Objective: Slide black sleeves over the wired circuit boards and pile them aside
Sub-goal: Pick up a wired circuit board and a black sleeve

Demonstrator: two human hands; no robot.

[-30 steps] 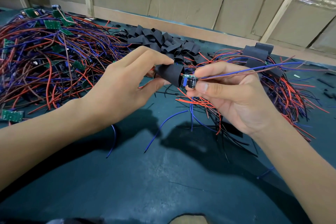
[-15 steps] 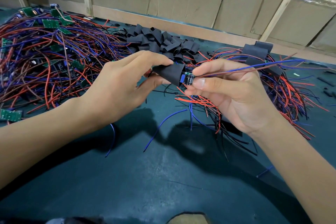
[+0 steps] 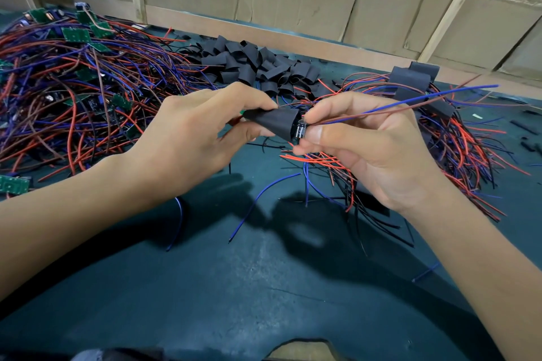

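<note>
left hand (image 3: pixel 187 141) pinching soft floppy black tube sleeve (image 3: pixel 274 123) | right hand (image 3: pixel 363 143) pinching small green wired circuit board (image 3: pixel 300 129) | light, fragile: grip board edges, not wires

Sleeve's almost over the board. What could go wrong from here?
1. The capacitor end of the circuit board sticks out of the black sleeve; it may catch on the sleeve mouth and jam.
2. The right hand pinches the blue and brown leads near the board; pulling them may strain the joints.
3. The left hand squeezes the sleeve's far end flat, possibly blocking the board.
</note>
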